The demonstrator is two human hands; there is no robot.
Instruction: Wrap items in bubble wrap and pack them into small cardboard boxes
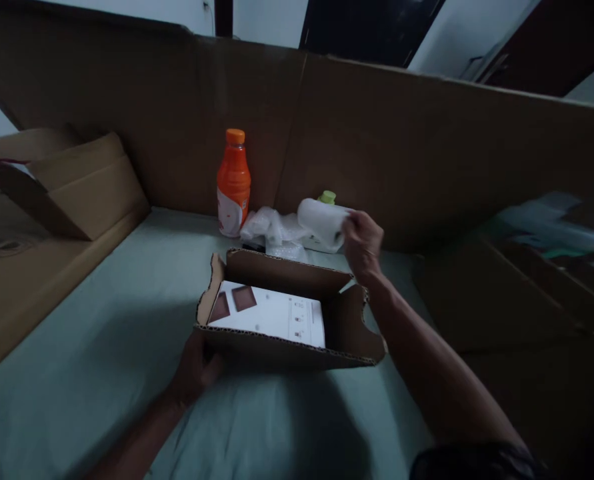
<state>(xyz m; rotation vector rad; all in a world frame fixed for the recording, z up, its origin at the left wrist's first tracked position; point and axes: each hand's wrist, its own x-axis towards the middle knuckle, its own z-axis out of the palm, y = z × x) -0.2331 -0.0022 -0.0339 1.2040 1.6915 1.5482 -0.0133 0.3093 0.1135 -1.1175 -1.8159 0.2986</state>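
Observation:
An open cardboard box (291, 347) stands in front of me, with a white carton (271, 313) printed with brown squares lying inside its left part. My left hand (197, 370) grips the near left corner of the box, some fingers hidden by the cardboard. Beyond the box's far right edge, my right hand (363, 243) is closed around one end of a white roll (324, 220), held up in the air. Behind the roll, a container with a light green cap (327, 197) is partly covered from sight. Crumpled bubble wrap (281, 233) lies just left of it.
An orange bottle (234, 183) stands upright against the tall cardboard wall (377, 127) at the back. Open cardboard boxes flank the green cloth surface (127, 300): one on the left (77, 193), another on the right (517, 293) with pale plastic on top.

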